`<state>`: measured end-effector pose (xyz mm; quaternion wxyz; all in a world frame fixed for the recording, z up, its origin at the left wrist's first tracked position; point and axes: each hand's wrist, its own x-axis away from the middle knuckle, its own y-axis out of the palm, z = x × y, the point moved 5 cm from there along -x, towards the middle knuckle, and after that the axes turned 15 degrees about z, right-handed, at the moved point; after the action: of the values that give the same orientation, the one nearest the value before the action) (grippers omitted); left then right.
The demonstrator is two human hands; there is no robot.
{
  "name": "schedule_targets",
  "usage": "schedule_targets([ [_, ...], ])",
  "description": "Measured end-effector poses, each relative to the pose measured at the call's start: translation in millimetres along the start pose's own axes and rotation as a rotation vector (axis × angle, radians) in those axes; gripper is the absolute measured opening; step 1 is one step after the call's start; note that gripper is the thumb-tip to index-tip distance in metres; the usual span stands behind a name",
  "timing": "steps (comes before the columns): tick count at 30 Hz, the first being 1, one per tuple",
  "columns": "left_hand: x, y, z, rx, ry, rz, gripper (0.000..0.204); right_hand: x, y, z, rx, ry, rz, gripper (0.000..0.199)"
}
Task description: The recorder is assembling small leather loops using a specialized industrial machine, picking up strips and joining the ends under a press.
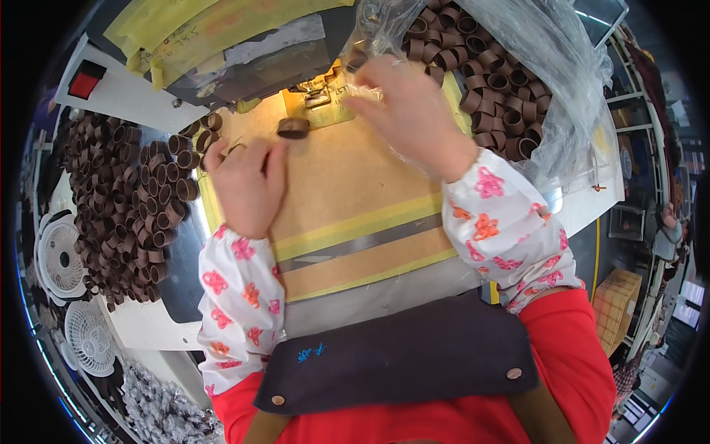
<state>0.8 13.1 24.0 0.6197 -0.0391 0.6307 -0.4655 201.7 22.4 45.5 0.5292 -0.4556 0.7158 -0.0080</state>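
A single brown ring (293,128), short and tube-like, sits on the tan work board (355,174), just beyond the thumb of my left hand (250,181). That hand is open, thumb and fingers apart, its fingertips beside a few loose brown rings (188,160) at the board's left edge. My right hand (410,111) reaches over the board near the lit metal fixture (318,98) and the open mouth of a clear plastic bag (566,81). Its thumb and forefinger stand apart, with shiny plastic showing between them. Another brown ring (356,59) is by its fingertips; whether they touch it is unclear.
A large heap of brown rings (111,200) covers the left of the table. More rings (499,81) fill the bag on the right. A dark machine head (259,55) with yellow tape overhangs the fixture. White fans (90,337) stand at the lower left, a cardboard box (617,307) at right.
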Motion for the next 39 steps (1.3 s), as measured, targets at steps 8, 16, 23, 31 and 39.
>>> schedule_targets([
  [8,2.3,-43.8,-42.9,-0.103,-0.172,-0.091,0.008,-2.5,-37.6,56.9,0.558,0.113,-0.232,0.022],
  [16,-13.2,19.7,24.6,0.145,-0.107,-0.041,0.028,-20.4,-24.5,30.2,0.042,0.055,-0.06,0.014],
  [23,-20.5,45.8,6.4,0.076,-0.158,-0.05,0.021,3.0,41.3,2.7,-0.36,0.329,-0.334,0.018],
  [31,-14.4,45.9,-3.7,0.551,-0.491,-0.219,0.028,15.8,51.6,10.9,-0.526,0.328,-0.273,0.015],
  [39,-20.5,46.8,-3.5,0.44,-0.477,-0.127,0.025,11.8,46.1,11.9,-0.415,0.205,-0.186,0.01],
])
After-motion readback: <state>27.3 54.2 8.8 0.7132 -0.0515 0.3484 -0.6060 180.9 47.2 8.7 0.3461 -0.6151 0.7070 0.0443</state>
